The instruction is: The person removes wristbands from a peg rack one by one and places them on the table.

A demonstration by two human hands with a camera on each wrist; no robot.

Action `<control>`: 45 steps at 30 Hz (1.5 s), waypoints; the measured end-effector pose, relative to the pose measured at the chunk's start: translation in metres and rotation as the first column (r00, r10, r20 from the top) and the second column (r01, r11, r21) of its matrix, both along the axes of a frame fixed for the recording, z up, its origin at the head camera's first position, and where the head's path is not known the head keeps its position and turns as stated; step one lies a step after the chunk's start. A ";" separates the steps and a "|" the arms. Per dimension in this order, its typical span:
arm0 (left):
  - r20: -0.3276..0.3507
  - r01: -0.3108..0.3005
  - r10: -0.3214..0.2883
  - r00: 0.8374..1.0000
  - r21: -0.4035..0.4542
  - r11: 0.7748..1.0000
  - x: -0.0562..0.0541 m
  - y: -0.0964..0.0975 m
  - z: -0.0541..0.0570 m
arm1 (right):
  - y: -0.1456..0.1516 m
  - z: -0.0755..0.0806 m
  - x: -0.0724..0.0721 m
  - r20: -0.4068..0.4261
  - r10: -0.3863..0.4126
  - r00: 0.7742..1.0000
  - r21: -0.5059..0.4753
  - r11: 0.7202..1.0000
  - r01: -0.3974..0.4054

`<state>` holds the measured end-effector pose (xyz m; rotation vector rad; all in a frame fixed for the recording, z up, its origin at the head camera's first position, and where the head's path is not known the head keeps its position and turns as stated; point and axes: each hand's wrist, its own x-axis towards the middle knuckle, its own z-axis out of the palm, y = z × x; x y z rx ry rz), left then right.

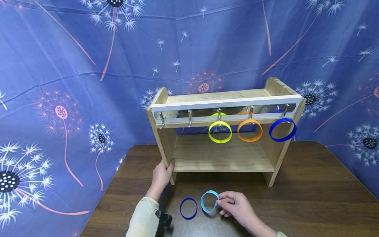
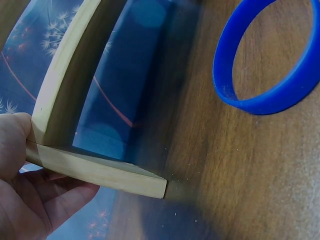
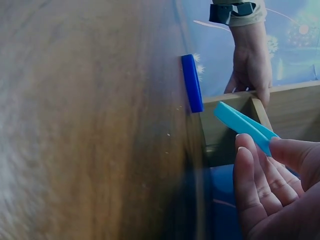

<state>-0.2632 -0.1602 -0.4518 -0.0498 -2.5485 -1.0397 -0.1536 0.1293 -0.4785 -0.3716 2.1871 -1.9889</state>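
My left hand grips the lower left side panel of a wooden shelf rack; in the left wrist view the thumb and fingers lie on either side of the board. Between thumb and fingers, my right hand pinches a light blue wristband, held just in front of the rack. To its left a dark blue wristband lies on the table. Yellow, orange and blue wristbands hang from metal hooks on the rack's front rail.
Two hooks at the rail's left, one hook and another hook, carry no band. The brown wooden table spreads to both sides of the rack. Behind it hangs a blue cloth with a dandelion print.
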 end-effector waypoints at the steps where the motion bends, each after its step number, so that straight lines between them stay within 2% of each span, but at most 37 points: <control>1: -0.001 0.000 0.000 1.000 0.002 1.000 0.000 0.000 0.000 | -0.001 -0.001 0.000 0.009 0.007 1.000 -0.002 1.000 -0.007; 6: -0.005 -0.002 0.002 1.000 -0.002 1.000 -0.001 0.001 -0.001 | -0.003 -0.006 -0.001 0.047 0.034 0.998 -0.013 0.999 -0.033; 16: 0.001 -0.001 0.001 1.000 0.001 1.000 -0.001 0.001 -0.001 | -0.006 -0.015 -0.001 0.080 0.026 0.996 -0.018 1.000 -0.025; 27: 0.027 -0.001 0.001 1.000 0.008 1.000 -0.001 0.002 0.000 | -0.009 -0.018 0.001 0.103 -0.018 0.995 0.085 0.996 0.009; 38: 0.038 0.001 -0.001 0.999 0.002 1.000 -0.001 0.001 -0.001 | -0.008 -0.016 0.003 0.056 -0.052 0.997 0.181 0.983 0.041; 45: 0.034 -0.001 0.001 0.999 0.010 1.000 0.000 0.001 0.001 | -0.006 -0.012 0.005 0.046 -0.048 0.998 0.188 0.981 0.038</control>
